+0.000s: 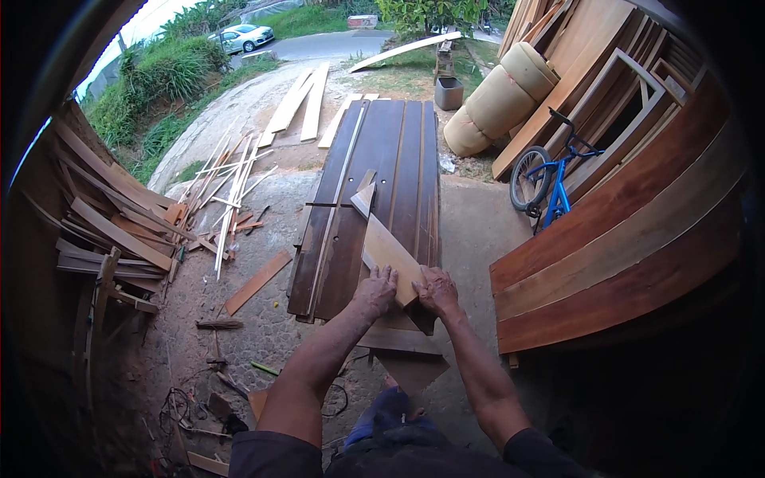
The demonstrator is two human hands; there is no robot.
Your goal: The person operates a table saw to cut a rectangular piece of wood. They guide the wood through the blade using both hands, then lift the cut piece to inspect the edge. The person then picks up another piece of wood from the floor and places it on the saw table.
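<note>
My left hand (374,291) grips the near left part of a pale wooden board (388,252), its fingers bent against the wood. My right hand (437,291) holds the same board at its near right edge. The board lies at a slant, with a narrower angled piece (363,199) at its far tip. Beneath it is a stack of long dark brown planks (406,143) with grooves, small holes and a pale strip along the left. Below my hands, dark boards (406,365) jut from the near end; whether they are joined I cannot tell.
Loose pale strips (227,199), offcuts (256,280) and tools (227,382) litter the left floor, beside stacked boards (119,231). At right stand large reddish planks (606,263), a blue bicycle (558,183), a rolled foam bundle (498,107) and leaning timber. A car (243,38) is on the road beyond.
</note>
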